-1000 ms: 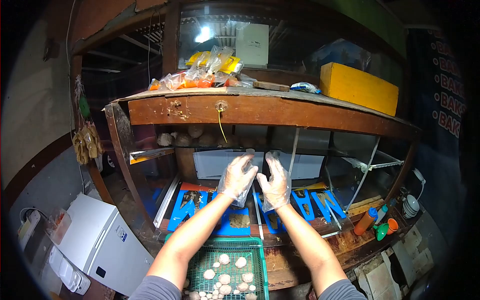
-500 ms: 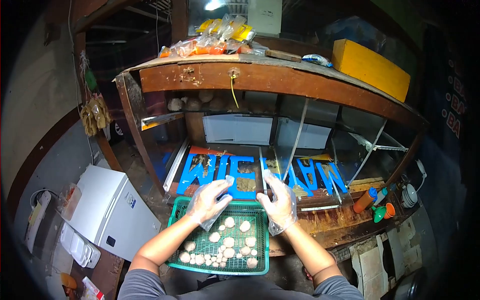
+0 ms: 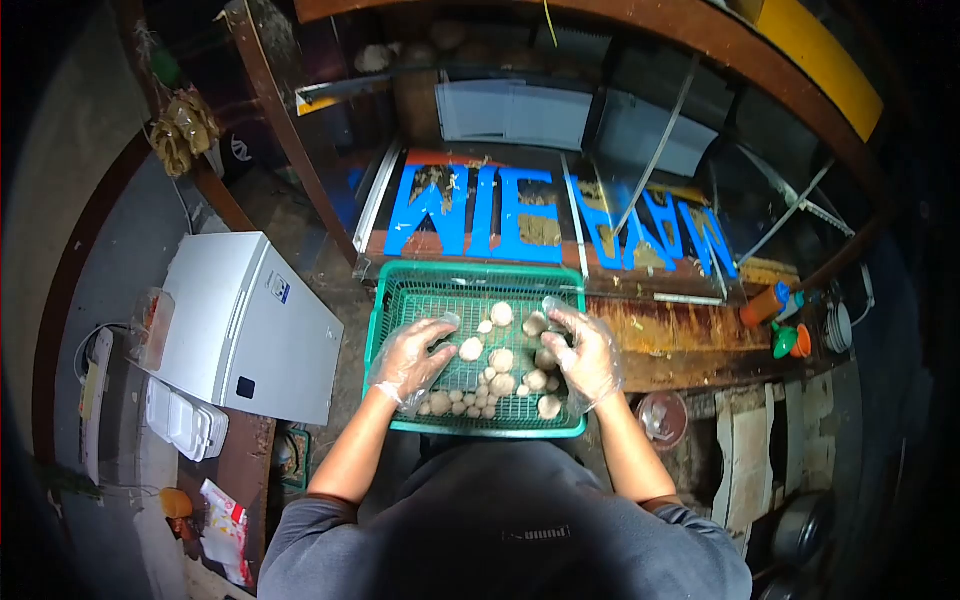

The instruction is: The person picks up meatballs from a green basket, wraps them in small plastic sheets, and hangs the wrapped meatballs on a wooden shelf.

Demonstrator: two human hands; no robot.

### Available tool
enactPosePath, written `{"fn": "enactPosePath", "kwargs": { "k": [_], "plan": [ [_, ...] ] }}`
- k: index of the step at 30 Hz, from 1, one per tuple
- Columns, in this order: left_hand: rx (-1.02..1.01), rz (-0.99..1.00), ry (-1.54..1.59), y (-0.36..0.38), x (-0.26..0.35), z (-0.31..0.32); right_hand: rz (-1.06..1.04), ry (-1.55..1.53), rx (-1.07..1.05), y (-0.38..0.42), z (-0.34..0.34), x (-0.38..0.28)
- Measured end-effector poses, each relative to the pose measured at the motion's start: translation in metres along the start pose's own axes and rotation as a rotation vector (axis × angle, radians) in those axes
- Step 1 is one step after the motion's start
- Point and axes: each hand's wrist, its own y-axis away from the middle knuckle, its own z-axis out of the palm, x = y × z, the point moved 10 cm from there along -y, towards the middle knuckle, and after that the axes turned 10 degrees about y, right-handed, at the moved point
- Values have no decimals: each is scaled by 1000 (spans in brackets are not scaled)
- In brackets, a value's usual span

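Note:
A green plastic basket (image 3: 480, 432) holds several round, pale balls (image 3: 501, 360) of large and small sizes, most of them toward its near and right side. Over the basket's left part is my left hand (image 3: 412, 358), in a clear plastic glove, fingers apart and nothing held. My right hand (image 3: 583, 352), gloved the same way, hovers at the right side with thumb and fingers spread, close beside some larger balls. Both palms face inward, with the balls between them.
Beyond the basket stands a wooden and glass cabinet with blue lettering (image 3: 430, 212). At left are a white freezer (image 3: 262, 330) and foam boxes (image 3: 185, 418). An orange bottle (image 3: 764, 304) and green funnel (image 3: 784, 342) are at right.
The view has tilted downward, so the basket and cabinet appear higher. Both hands have come down from above the basket's far edge to over the balls, still apart.

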Motion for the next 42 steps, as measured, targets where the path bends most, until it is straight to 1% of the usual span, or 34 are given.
{"fn": "enactPosePath", "kwargs": {
  "k": [3, 5, 6, 9, 10, 13, 16, 19, 22, 23, 25, 27, 28, 29, 31, 32, 34, 35, 37, 38, 40, 41, 42],
  "plan": [
    [-101, -41, -5, 3, -11, 13, 92, -5, -30, 8, 12, 4],
    [-190, -65, -103, 5, -21, 24, 204, 10, -167, 14, 29, 7],
    [-209, -32, -82, 3, -20, 27, 205, 161, -244, 15, 38, 7],
    [-252, -3, -55, -1, -31, 36, 221, 111, -310, 26, 70, 12],
    [-351, -55, -77, -1, -39, 42, 177, 181, -310, 27, 75, 6],
    [-393, -58, -30, -5, -47, 43, 243, 268, -355, 33, 85, 3],
    [-451, -100, -50, -8, -58, 49, 278, 290, -329, 39, 88, 0],
    [-478, -106, -120, -7, -58, 46, 313, 293, -320, 43, 92, -2],
    [-508, -109, -109, -9, -68, 54, 320, 316, -311, 41, 93, 4],
    [-506, -111, -107, -9, -71, 55, 330, 320, -352, 40, 98, 8],
    [-576, -181, -98, -11, -70, 57, 337, 322, -398, 35, 105, 9],
    [-562, -177, -114, -17, -73, 59, 320, 340, -454, 29, 109, 10],
    [-555, -171, -133, -20, -72, 60, 270, 317, -389, 26, 110, 10],
    [-556, -177, -131, -21, -72, 62, 270, 316, -395, 26, 111, 13],
    [-635, -273, -181, -26, -52, 54, 297, 346, -498, 23, 116, 14],
    [-633, -280, -180, -26, -52, 56, 293, 344, -504, 21, 117, 16],
    [-537, -261, -129, -31, -50, 52, 293, 304, -515, 17, 120, 19],
    [-528, -267, -134, -34, -53, 55, 283, 300, -516, 15, 123, 20],
    [-539, -320, -69, -41, -70, 71, 228, 244, -422, 4, 124, 22],
    [-532, -318, -73, -45, -77, 76, 175, 242, -403, 0, 129, 26],
    [-489, -234, -42, -56, -82, 85, 179, 267, -408, -6, 135, 34],
    [-486, -234, -45, -58, -87, 90, 190, 292, -418, -7, 139, 39],
    [-418, -194, -64, -63, -86, 89, 185, 309, -409, -10, 139, 39]
  ]
}}
